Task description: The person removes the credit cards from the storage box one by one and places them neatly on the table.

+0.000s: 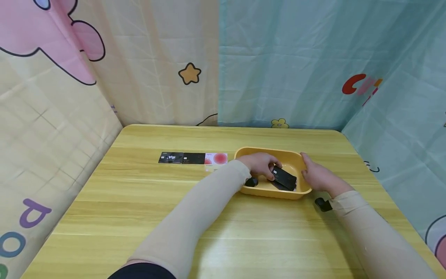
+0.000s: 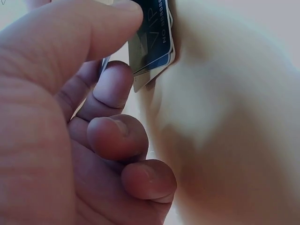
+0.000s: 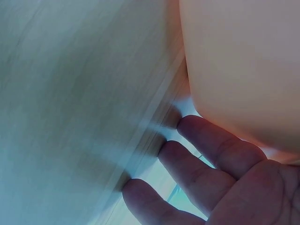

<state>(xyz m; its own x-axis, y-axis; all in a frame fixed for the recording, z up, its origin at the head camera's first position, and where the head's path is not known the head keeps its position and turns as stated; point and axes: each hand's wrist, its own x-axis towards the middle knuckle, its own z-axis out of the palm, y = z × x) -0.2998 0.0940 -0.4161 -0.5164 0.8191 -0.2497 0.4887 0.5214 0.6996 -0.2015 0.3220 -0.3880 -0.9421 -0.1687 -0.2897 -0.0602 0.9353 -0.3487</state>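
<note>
A yellow plastic bin (image 1: 268,192) stands right of the table's middle. My left hand (image 1: 259,163) reaches into it and pinches a black card (image 1: 285,177) between thumb and index finger. More cards lie stacked under that card. In the left wrist view, "VIP" shows on a dark card (image 2: 157,33) beside the thumb, and the other fingers of the left hand (image 2: 42,108) are loosely curled. My right hand (image 1: 322,177) holds the bin's right end, thumb at the rim. In the right wrist view, its fingers (image 3: 187,173) lie along the bin's outer wall (image 3: 243,70), near the tabletop.
Left of the bin, a black "Vip" card (image 1: 170,157), another black card (image 1: 193,158) and a pink-and-white card (image 1: 220,158) lie in a row. A paler card (image 1: 211,168) lies just below them. Printed curtains (image 1: 278,69) border the wooden table (image 1: 139,217).
</note>
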